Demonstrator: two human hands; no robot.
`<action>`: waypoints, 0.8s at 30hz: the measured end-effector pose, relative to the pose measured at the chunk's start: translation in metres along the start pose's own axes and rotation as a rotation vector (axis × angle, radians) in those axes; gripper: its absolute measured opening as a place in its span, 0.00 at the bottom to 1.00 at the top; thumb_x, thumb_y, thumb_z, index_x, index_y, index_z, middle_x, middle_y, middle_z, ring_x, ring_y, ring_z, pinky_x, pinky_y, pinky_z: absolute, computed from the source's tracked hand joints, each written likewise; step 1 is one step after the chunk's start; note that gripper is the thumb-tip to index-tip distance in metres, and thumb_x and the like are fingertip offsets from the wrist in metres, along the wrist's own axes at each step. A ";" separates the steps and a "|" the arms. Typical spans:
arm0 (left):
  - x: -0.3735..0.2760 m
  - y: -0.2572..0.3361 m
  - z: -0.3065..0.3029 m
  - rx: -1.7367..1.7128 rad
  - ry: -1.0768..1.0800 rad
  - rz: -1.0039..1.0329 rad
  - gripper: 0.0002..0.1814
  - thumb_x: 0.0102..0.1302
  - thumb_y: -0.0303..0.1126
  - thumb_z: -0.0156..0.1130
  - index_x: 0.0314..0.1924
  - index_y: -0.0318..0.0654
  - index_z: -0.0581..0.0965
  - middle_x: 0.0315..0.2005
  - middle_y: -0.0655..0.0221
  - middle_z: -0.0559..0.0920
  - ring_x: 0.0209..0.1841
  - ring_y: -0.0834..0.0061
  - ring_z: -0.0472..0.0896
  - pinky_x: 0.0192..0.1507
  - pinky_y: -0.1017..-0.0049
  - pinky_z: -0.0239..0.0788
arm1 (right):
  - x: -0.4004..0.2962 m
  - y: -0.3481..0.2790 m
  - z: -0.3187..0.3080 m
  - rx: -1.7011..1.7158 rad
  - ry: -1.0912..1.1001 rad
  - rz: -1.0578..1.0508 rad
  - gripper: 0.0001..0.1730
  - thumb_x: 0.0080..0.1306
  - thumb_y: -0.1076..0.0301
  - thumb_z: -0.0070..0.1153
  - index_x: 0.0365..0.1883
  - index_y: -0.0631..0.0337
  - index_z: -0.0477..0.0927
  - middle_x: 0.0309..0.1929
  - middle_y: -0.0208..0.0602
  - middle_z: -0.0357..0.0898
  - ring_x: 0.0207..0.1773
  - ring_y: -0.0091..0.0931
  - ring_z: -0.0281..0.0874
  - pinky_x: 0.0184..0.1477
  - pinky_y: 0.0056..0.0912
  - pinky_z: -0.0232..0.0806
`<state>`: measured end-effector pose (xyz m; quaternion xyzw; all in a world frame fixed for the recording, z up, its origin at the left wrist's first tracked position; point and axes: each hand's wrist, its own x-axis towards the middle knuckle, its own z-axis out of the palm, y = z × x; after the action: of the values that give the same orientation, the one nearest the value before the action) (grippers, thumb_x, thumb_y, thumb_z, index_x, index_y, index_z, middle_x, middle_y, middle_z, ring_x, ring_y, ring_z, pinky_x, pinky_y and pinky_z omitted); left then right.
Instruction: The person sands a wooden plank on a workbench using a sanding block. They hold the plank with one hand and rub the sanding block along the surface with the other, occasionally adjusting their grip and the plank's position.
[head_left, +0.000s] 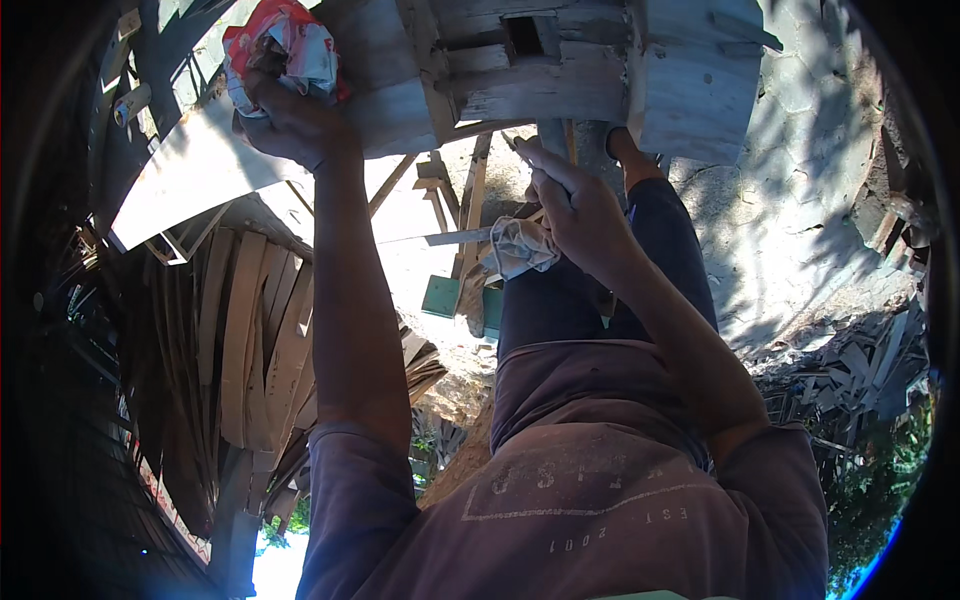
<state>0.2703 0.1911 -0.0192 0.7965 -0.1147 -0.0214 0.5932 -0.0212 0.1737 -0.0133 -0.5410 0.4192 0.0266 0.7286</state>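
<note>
At the upper left, my left hand (300, 124) grips a crumpled red and white plastic bag (311, 49), whose contents I cannot make out. My right hand (581, 202) is closed around a slim tool (519, 144), its tip near the lower edge of a wooden panel structure (532, 86). Most of that tool is hidden by the fingers. This structure has pale, smeared boards and a small square hole (523, 36). Just below my right hand is a crumpled whitish wrapping (525, 246), with a flat grey strip (457, 237) extending left from it.
Long wooden slats (251, 345) are stacked at the left, below a sunlit white board (202, 169). A green object (441, 295) lies by wooden legs (474, 191). Scrap wood (862, 367) is heaped at the right, beside paved ground (795, 202).
</note>
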 end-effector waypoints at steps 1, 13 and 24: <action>-0.002 0.004 0.000 -0.015 0.009 -0.042 0.25 0.74 0.44 0.57 0.47 0.21 0.77 0.38 0.61 0.80 0.40 0.71 0.82 0.35 0.71 0.79 | -0.001 0.001 -0.003 0.008 0.017 0.025 0.24 0.81 0.65 0.46 0.73 0.58 0.73 0.36 0.37 0.83 0.33 0.20 0.78 0.38 0.28 0.73; -0.081 0.039 -0.090 -0.314 0.051 -0.377 0.34 0.76 0.51 0.61 0.69 0.33 0.70 0.62 0.58 0.78 0.62 0.66 0.79 0.64 0.64 0.73 | -0.049 -0.003 -0.041 0.030 0.107 0.167 0.19 0.80 0.64 0.49 0.62 0.66 0.78 0.34 0.28 0.80 0.27 0.13 0.72 0.29 0.19 0.65; -0.217 0.024 -0.106 -0.567 -0.208 -0.810 0.26 0.78 0.43 0.62 0.65 0.29 0.74 0.56 0.60 0.81 0.58 0.71 0.81 0.60 0.68 0.73 | -0.069 -0.054 -0.012 -0.091 0.160 -0.004 0.15 0.79 0.64 0.53 0.54 0.64 0.82 0.34 0.29 0.82 0.30 0.15 0.74 0.34 0.21 0.67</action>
<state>0.0737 0.3293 0.0124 0.5782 0.1556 -0.3595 0.7157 -0.0466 0.1706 0.0713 -0.5747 0.4735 0.0009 0.6674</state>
